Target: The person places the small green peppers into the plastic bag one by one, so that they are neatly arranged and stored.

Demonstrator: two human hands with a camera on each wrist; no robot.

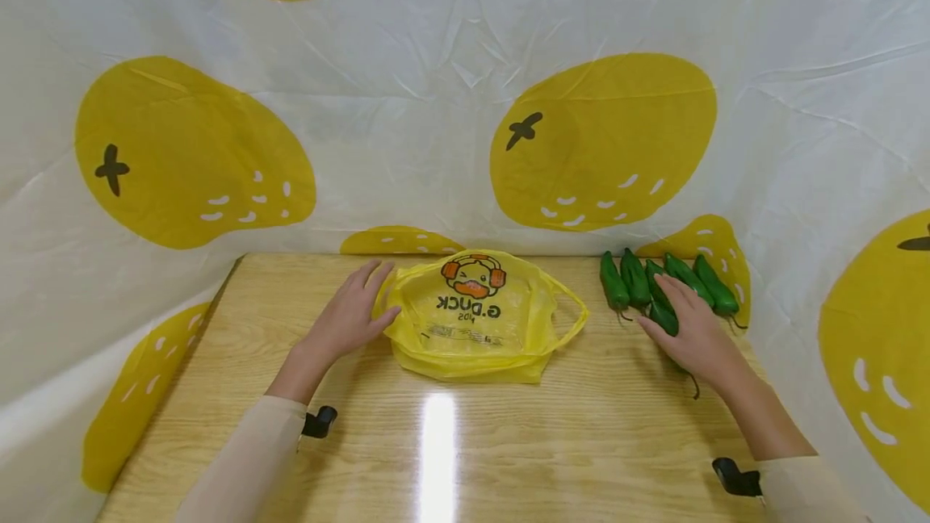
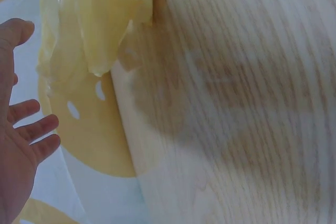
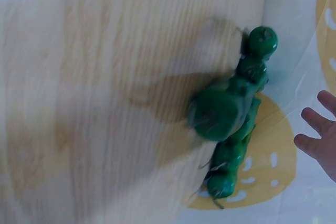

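A yellow plastic bag (image 1: 465, 329) with a duck print lies on the table, its handle loops spread to the sides. Beside its left edge is my left hand (image 1: 353, 305), fingers loosely bent and apart; in the left wrist view that hand (image 2: 21, 129) holds nothing, with the bag (image 2: 100, 19) hanging into view above. Several green peppers (image 1: 715, 285) lie in a row at the back right. Over them hovers my right hand (image 1: 693, 333), partly hiding a nearer pepper (image 1: 663, 317). The right wrist view shows spread fingers (image 3: 315, 121) and this pepper (image 3: 215, 111) in front of the row.
The wooden table (image 1: 508, 442) ends at the back against a white sheet (image 1: 407, 144) with yellow fruit prints, which also walls off the left and right sides. Dark wrist-camera mounts (image 1: 320, 422) sit at both sleeves. A bright light reflection crosses the table front.
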